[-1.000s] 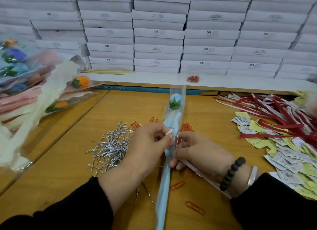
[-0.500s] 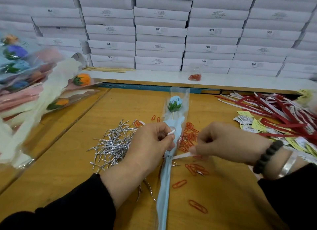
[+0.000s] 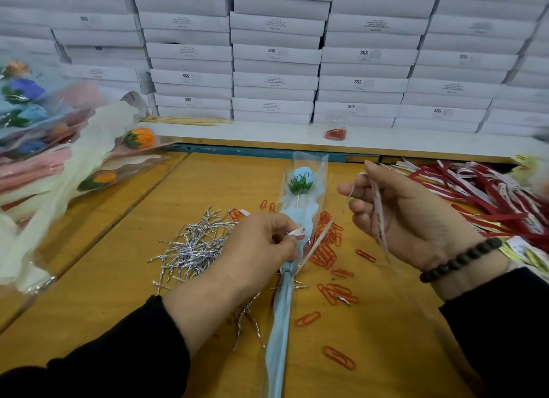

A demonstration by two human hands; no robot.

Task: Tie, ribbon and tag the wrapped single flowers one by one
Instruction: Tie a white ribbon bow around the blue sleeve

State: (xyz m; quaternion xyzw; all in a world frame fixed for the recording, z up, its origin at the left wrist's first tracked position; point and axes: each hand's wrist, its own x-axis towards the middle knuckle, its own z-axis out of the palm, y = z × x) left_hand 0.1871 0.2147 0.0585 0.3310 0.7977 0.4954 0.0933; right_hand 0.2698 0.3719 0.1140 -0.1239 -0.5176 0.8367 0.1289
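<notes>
A single blue flower in a clear and pale-blue sleeve lies lengthwise on the wooden table. A silver twist tie pinches the sleeve at its neck. A thin pale ribbon runs from that neck up to the right. My left hand grips the sleeve just above the tie and pinches the ribbon's short end. My right hand, raised to the right, holds the ribbon's long end, which loops over its fingers.
A heap of silver twist ties lies left of the flower. Orange paper clips are scattered to the right. Red and white ribbons and yellow tags sit far right. Wrapped flowers pile up at left. White boxes are stacked behind.
My right hand has left the flower's neck and drawn the ribbon's long end out to the right and upward. My left hand has kept its grip on the sleeve.
</notes>
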